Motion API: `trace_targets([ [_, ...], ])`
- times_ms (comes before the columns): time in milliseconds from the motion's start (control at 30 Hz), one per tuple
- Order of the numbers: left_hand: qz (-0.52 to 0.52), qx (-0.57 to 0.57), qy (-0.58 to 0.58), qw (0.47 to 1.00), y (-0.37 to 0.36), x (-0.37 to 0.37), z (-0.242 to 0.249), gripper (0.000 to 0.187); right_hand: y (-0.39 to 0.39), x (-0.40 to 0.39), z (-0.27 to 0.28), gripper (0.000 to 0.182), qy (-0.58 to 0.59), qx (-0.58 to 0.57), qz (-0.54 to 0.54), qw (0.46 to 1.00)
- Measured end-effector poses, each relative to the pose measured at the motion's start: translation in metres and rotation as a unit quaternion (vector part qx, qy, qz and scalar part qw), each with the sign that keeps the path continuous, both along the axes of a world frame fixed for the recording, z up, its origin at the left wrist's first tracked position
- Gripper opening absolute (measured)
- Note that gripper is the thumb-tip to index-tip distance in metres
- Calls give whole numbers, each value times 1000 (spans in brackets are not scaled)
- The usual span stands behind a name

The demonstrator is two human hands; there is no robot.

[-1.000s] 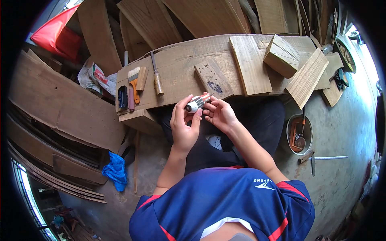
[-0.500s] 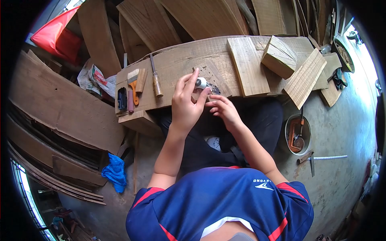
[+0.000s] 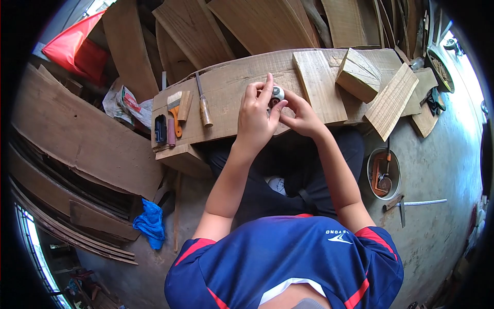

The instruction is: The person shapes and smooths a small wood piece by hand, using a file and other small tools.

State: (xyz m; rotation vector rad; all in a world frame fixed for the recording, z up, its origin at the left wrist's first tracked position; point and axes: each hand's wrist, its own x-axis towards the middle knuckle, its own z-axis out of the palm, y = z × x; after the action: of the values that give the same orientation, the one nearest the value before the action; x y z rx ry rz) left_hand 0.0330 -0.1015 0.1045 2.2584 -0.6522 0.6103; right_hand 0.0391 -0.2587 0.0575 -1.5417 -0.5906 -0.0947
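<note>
My left hand (image 3: 257,116) grips a small hand tool (image 3: 277,95) with a white rounded end, held upright over a thick wooden slab (image 3: 226,87). My right hand (image 3: 303,116) meets it from the right, fingertips on the tool just below the white end. Both hands cover the small drilled wood piece beneath them, so the tool's tip is hidden. I sit behind the slab in dark trousers and a blue shirt.
On the slab's left lie a chisel (image 3: 204,103), a brush (image 3: 176,105) and a dark block (image 3: 160,129). Wooden boards (image 3: 319,85) and blocks (image 3: 358,74) lie to the right. A round tin (image 3: 383,172) with tools and a square (image 3: 411,204) rest on the concrete floor.
Both hands have moved up from my lap onto the slab. The tool went from lying sideways between my hands to standing upright over the small wood piece, with my right hand joining it.
</note>
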Motion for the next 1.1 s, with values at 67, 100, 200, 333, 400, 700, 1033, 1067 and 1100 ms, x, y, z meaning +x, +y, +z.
trace_targets([
  [67, -6, -6, -6, 1000, -1, -2, -1, 62, -2, 4, -4, 67, 29, 17, 33, 999],
  [100, -7, -6, 4, 1000, 0, -3, -1, 62, -1, 5, -3, 59, 34, 22, 32, 999],
  [200, -25, -31, 47, 998, 1, -10, 0, 61, -1, 3, 0, 49, 1, -42, -19, 999],
  [333, -82, -38, 49, 995, 6, -11, 2, 53, -2, 5, -1, 41, -40, -63, -86, 993],
  [400, -92, -50, 46, 993, 6, -12, 2, 50, -3, 9, -4, 41, -59, -83, -105, 989],
  [700, -33, -45, 39, 998, 1, -12, 1, 46, 14, 10, -14, 34, -114, -104, -168, 974],
  [1033, -43, -15, -18, 999, 2, -7, 5, 40, -13, 9, -18, 54, -4, -26, 41, 999],
  [1067, -50, -20, -10, 999, 2, -8, 5, 38, -15, 11, -20, 51, -5, -45, 36, 998],
  [1100, -58, -29, -3, 998, 2, -8, 5, 36, -16, 14, -20, 48, -6, -63, 30, 998],
])
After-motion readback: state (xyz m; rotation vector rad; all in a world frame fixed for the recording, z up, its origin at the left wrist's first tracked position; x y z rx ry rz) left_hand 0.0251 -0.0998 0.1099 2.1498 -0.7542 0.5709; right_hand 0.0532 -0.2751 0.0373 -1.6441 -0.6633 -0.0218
